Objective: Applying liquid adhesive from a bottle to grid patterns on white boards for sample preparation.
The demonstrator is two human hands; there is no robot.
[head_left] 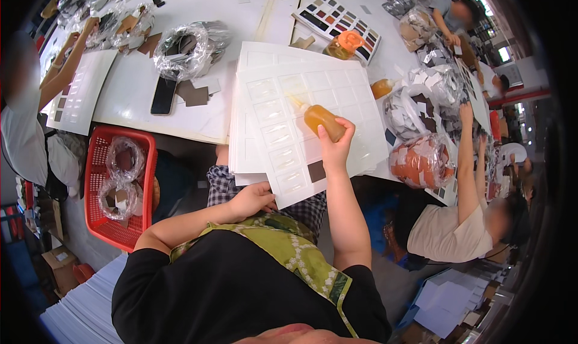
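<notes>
My right hand (pixel 335 135) is closed round a soft squeeze bottle (pixel 319 120) of amber liquid, probably glue. The bottle tilts over a white card sheet (pixel 337 82) printed with a grid of frames, its pale nozzle pointing up and left. Glossy wet-looking strips show in the frames of the left columns. One dark brown swatch (pixel 316 171) lies in a frame near the sheet's lower edge. My left hand (pixel 254 199) pinches the sheet's lower left edge with curled fingers. Beneath lies a stack of similar white sheets (pixel 239 133).
A plastic-wrapped ring of swatches (pixel 189 46), a phone (pixel 163 96) and loose brown swatches (pixel 192 95) lie to the left. At the back stand a filled swatch board (pixel 328 18) and an orange-topped jar (pixel 343 44). Bagged swatches (pixel 421 160) crowd the right. A red basket (pixel 94 187) stands left; co-workers sit both sides.
</notes>
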